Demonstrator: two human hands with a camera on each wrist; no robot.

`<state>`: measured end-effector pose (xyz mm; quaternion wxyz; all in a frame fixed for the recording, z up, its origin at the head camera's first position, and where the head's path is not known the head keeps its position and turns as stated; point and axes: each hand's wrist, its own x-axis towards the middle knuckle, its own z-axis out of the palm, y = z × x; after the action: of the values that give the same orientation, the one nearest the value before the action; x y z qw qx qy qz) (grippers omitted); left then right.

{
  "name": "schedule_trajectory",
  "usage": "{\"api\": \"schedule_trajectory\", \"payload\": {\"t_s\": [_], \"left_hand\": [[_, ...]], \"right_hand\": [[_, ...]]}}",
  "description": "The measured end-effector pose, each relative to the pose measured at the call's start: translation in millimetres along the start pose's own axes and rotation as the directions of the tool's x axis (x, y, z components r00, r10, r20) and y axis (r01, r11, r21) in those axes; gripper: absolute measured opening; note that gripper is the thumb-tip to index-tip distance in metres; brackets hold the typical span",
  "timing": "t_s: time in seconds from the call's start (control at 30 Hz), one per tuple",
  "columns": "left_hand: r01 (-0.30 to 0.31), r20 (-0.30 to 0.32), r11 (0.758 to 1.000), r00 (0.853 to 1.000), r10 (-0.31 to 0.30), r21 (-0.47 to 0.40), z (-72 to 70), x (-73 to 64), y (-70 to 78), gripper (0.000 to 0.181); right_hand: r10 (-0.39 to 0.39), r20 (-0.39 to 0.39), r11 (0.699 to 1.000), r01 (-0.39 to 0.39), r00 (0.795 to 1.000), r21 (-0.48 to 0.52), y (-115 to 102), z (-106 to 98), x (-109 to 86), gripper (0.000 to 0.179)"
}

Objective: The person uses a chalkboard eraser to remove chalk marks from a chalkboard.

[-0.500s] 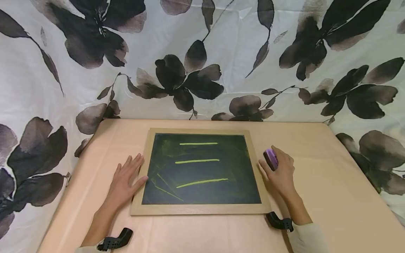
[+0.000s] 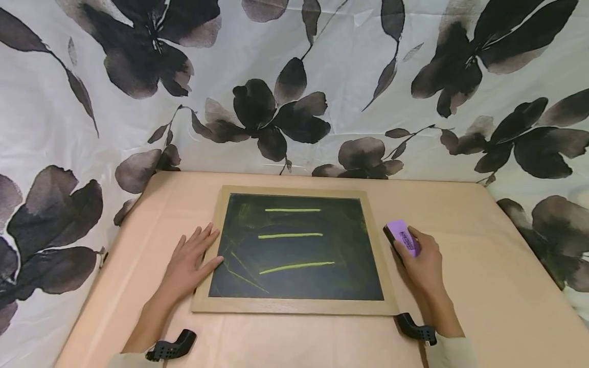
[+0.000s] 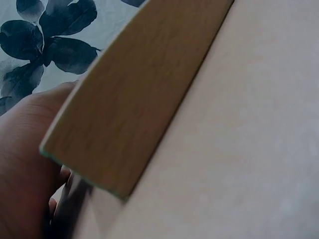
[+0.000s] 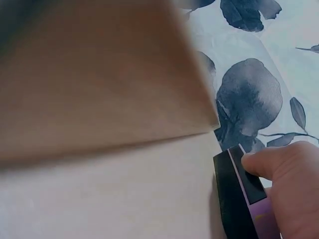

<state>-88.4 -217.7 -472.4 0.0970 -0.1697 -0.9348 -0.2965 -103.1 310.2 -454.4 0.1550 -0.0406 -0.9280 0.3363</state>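
Observation:
A wood-framed chalkboard (image 2: 294, 306) lies on the table, with three thick yellow chalk lines (image 2: 291, 235) across it and thinner slanted strokes (image 2: 247, 277) at its lower left. My left hand (image 2: 190, 263) rests with straight, spread fingers on the board's left side, thumb across the frame. To the right of the board, my right hand (image 2: 423, 258) grips a purple chalkboard eraser (image 2: 404, 236) with a dark pad, its lettered face upward. The right wrist view shows a thumb (image 4: 264, 162) pressed on the eraser's black end (image 4: 251, 186).
The light wooden-toned table (image 2: 294, 340) runs back to a white cloth (image 2: 349, 76) with dark flowers, which also hangs at both sides. Black wrist bands (image 2: 171, 346) sit on both forearms.
My right hand has turned the eraser so its purple lettered face shows more, and shifted slightly right and nearer to me. The left hand stays on the frame; the chalk lines look the same.

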Motion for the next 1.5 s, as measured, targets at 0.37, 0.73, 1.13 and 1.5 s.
{"api": "schedule_trajectory", "payload": {"t_s": [0.37,0.73,1.13,1.5], "left_hand": [[-0.013,-0.010,1.000,1.000,0.013,0.024,1.7,-0.6,-0.5,0.069],[0.002,-0.034,1.000,0.999,-0.002,-0.001,8.6,-1.3,2.0,0.066],[0.000,-0.051,1.000,0.999,0.001,0.019,11.4,2.1,2.2,0.066],[0.005,-0.065,0.999,0.998,-0.003,0.035,13.3,5.4,3.9,0.068]], "right_hand": [[-0.013,0.028,0.998,0.015,1.000,-0.064,1,-3,-0.4,0.061],[0.020,-0.013,0.997,-0.021,1.000,-0.068,-5,-10,8.5,0.056],[-0.063,0.019,0.997,0.063,0.998,-0.042,-22,-18,25.9,0.056],[-0.137,0.074,0.989,0.140,0.988,-0.037,-49,-13,47.1,0.060]]}}
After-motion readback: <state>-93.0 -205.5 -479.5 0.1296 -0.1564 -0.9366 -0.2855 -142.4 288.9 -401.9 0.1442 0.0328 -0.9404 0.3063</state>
